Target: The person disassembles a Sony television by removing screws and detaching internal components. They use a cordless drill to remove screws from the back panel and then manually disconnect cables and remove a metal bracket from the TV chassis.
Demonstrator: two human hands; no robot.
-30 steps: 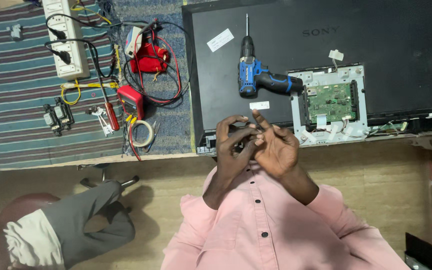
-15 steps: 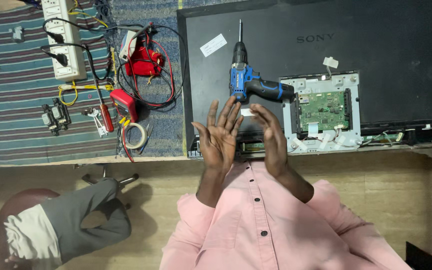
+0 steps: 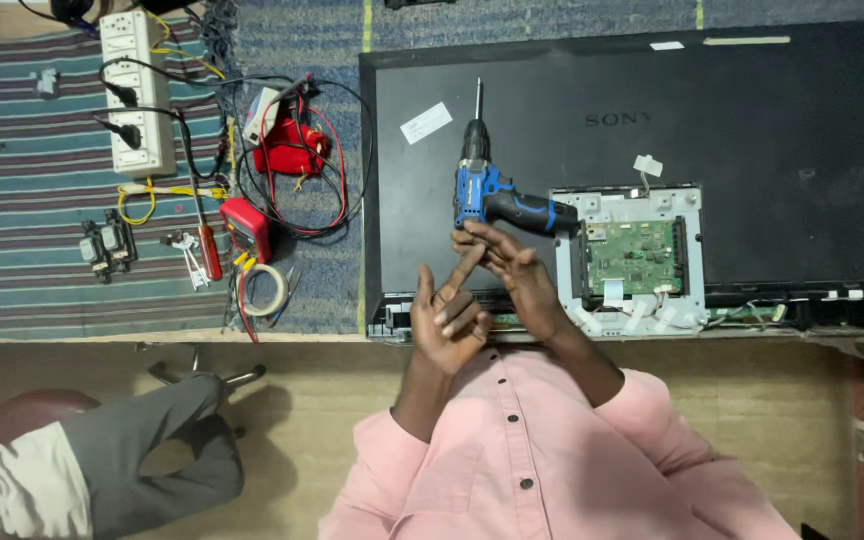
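My left hand [image 3: 445,316] is raised over the near edge of a black flat television [image 3: 712,110] that lies face down. Its index finger points up and its other fingers are curled; it holds nothing. My right hand [image 3: 508,268] has spread fingers that touch the tip of that index finger, and it is empty too. Just beyond my right fingertips a blue cordless drill [image 3: 492,198] lies on the television's back. A green circuit board [image 3: 634,256] in a white metal frame [image 3: 687,205] sits to the right of the drill.
On the striped mat to the left lie a white power strip [image 3: 137,90], a red pouch with leads [image 3: 287,152], a red meter [image 3: 248,226], a red-handled screwdriver [image 3: 209,252] and a tape roll [image 3: 265,290]. Another person's grey-trousered leg [image 3: 142,440] is at bottom left.
Half a second ago both my palms were flat and open side by side. My left fingers have since curled except the index, and my right fingers have come onto it. The view has shifted slightly.
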